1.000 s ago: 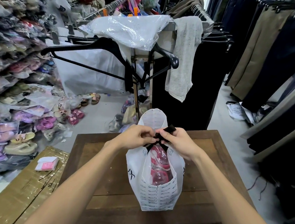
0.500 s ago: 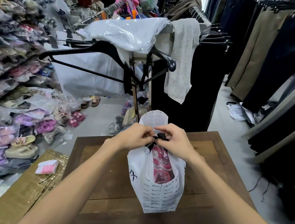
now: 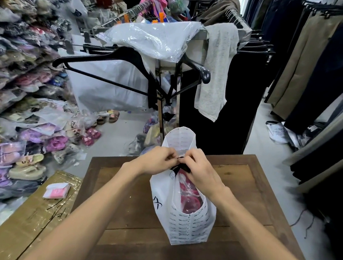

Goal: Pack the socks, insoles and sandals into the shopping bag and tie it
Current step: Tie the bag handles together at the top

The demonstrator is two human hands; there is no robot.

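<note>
Shopping bag (image 3: 181, 220) stands on the table (image 3: 131, 199), both hands' (image 3: 159, 160) (image 3: 201, 168) grips pinching its black tie (image 3: 181, 166) at the mouth.

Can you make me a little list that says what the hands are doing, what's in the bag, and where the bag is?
Left hand: pinches the black ribbon at the bag's top
Right hand: pinches the same ribbon
Bag: white with small print, standing upright
Inside: pink sandals in clear plastic
Place: on the wooden table
Beside the table: small pink-and-white packet on a cardboard box
</note>
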